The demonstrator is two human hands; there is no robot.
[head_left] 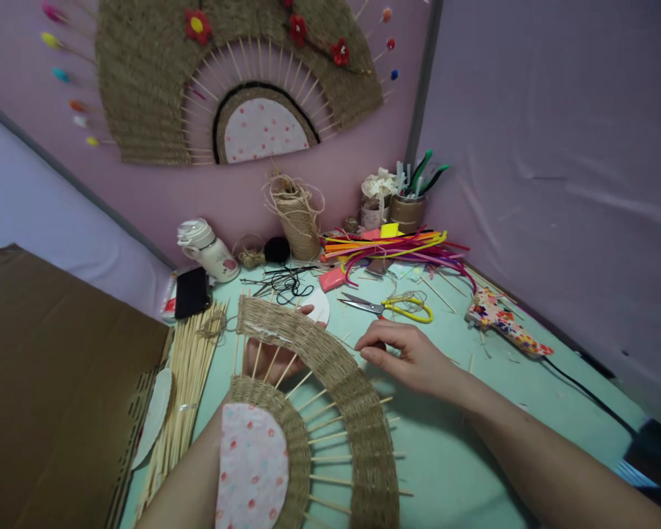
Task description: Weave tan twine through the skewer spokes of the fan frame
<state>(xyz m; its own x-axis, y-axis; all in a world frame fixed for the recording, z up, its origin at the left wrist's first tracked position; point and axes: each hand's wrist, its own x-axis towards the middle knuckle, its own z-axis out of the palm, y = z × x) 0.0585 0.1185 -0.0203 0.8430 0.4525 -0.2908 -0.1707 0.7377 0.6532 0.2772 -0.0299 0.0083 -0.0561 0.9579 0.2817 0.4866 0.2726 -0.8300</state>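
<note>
A half-round woven fan (pixel 371 411) of brown twine on thin wooden sticks stands tilted in front of me, with a pink-dotted white half disc (pixel 253 466) at its centre. My left hand (pixel 272 360) is behind the fan, closed around its upper part; sticks and weave hide some of the fingers. Just right of the fan's outer edge, my right hand (pixel 405 353) has thumb and fingers pinched together. Something small and dark shows at its fingers, too hidden to name. Beyond that hand lie yellow-handled scissors (pixel 388 305). A white disc (pixel 316 305) lies behind the fan.
Wooden skewers (pixel 190 382) and a cardboard box (pixel 60 389) are at left. Along the back stand a white bottle (pixel 209 250), a twine spool (pixel 296 224) and pipe cleaners (pixel 391 246). A flowered glue gun (pixel 507 323) with a cord lies right. A larger fan (pixel 143 95) hangs on the wall.
</note>
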